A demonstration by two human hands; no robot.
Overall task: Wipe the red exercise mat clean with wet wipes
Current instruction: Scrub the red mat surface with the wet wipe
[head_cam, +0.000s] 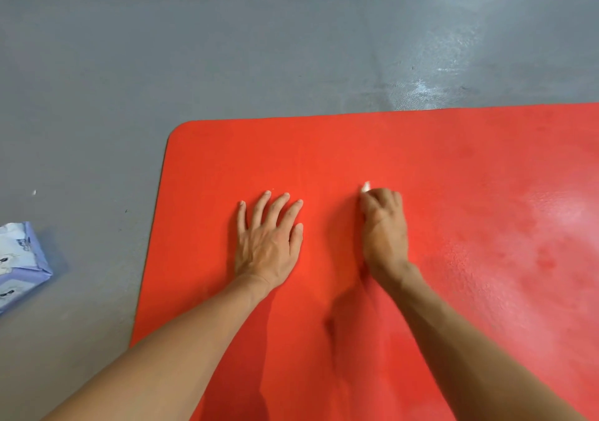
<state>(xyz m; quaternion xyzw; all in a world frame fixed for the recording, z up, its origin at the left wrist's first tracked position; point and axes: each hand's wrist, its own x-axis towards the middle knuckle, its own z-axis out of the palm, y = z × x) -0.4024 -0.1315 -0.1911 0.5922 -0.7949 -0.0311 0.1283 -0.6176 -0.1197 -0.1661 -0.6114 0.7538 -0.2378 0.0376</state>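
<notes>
One red exercise mat (pixel 421 167) fills the centre and right of the frame, its rounded corner at upper centre-left; it lies on a grey floor (pixel 162 47). Two hands rest on it; the left hand (pixel 269 239) lies flat with fingers spread, palm down, near the middle; the right hand (pixel 384 226), just beside it, curls round one white wet wipe (pixel 366 187), only a tip showing. One blue wipe packet (pixel 19 265) sits at the left edge, well apart from the mat.
</notes>
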